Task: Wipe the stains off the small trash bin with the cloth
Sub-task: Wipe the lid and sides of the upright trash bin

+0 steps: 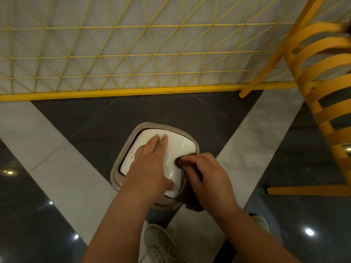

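Note:
A small trash bin [182, 133] with a beige rim and a white lid [182, 147] stands on the floor below me. My left hand [150, 162] lies flat on the lid with its fingers straight, pressing it down. Small dark stains [132, 156] show on the lid's left side, beside that hand. My right hand [207, 177] grips a dark brown cloth [183, 162] and holds it against the lid's right edge. Part of the cloth hangs down the bin's right side under my hand.
A yellow wire-mesh fence [121, 92] runs along the floor behind the bin. A yellow slatted chair [322, 103] stands at the right, its base bar [307, 190] close to my right arm. My white shoes [161, 243] stand just below the bin.

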